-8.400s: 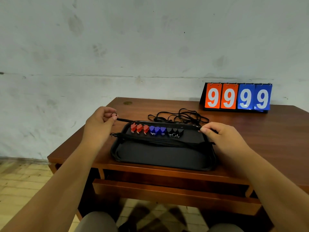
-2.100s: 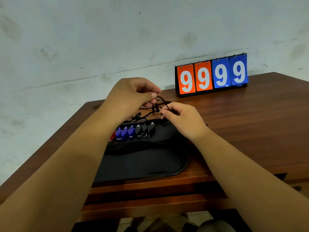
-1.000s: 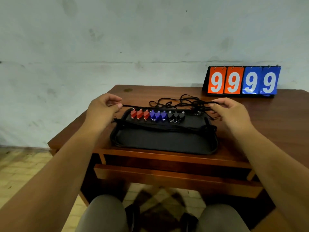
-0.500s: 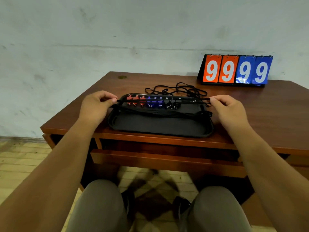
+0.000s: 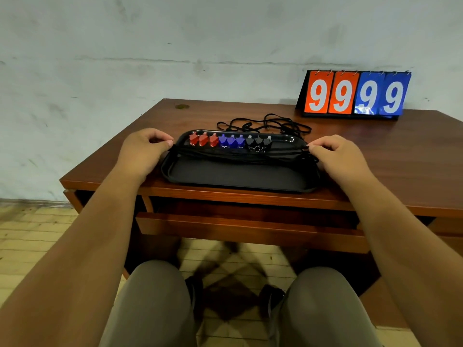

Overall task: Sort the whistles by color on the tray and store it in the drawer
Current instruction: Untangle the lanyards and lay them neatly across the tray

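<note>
Whistles [image 5: 231, 142] of small moulded plastic stand in a single row along the far edge of a black rectangular plastic tray [image 5: 238, 176], grouped by colour: three red at the left, three blue in the middle, three black at the right. The tray lies on a brown wooden counter [image 5: 400, 159], close to its near edge and between the two hands. A bundle of thin black cords [image 5: 238, 154] runs taut across the tray from side to side, just in front of the row of whistles; more of the same cord lies in loose loops [image 5: 265, 122] on the counter behind the tray. The left hand [image 5: 142, 152] sits at the tray's left end, fingers curled, thumb and forefinger pinching that end of the bundle. The right hand [image 5: 335, 157] pinches the other end at the tray's right side, its fingers likewise curled. Below the counter's front edge a wooden drawer [image 5: 250, 230] appears pulled partly out. A flip scoreboard [image 5: 353, 95] with two orange and two blue cards, each showing a white 9, stands at the counter's far right before a pale wall.
</note>
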Demonstrator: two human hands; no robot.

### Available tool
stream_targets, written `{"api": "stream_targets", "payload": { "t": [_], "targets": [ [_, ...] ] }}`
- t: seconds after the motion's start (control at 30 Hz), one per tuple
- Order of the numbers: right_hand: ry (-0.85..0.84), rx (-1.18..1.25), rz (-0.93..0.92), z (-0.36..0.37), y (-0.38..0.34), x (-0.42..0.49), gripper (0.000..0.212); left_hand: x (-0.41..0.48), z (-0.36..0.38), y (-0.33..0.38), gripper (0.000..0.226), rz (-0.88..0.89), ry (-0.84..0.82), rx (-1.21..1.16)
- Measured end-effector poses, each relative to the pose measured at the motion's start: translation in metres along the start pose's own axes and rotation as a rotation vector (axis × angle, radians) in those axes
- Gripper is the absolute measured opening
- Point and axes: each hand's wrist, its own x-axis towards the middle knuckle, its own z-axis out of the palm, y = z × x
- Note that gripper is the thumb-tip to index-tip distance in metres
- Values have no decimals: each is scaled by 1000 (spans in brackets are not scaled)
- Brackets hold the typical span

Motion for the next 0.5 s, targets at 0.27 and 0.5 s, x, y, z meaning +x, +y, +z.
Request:
{"api": "stream_targets", "payload": {
  "t": [0.27, 0.5],
  "targets": [
    [-33, -20, -10, 0, 0, 2, 19, -2, -1, 3, 10, -39, 36, -15],
    [-5, -24, 5, 1, 2, 3, 20, -4, 1, 6, 17, -64, 170, 4]
  ]
}}
